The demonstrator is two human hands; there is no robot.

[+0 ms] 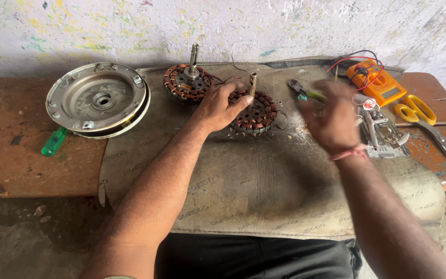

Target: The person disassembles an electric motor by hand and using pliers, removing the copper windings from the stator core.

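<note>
The wound stator [254, 112] with its upright shaft sits mid-mat [264, 191] on the bench [11, 150], the left hand [218, 106] cupped against its rim. It looks heavy and rigid, its copper windings easily nicked, so the shaft or iron rim seems safest. The right hand [334, 116] hovers blurred beside it, fingers loosely apart, empty. Pliers [305, 93] lie behind the stator; open mat lies in front.

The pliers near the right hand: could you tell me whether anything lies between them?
Nothing visible does. The right hand hovers, blurred, just in front of the pliers, over bare mat. The left hand rests on the nearer stator, off to the side.
</note>
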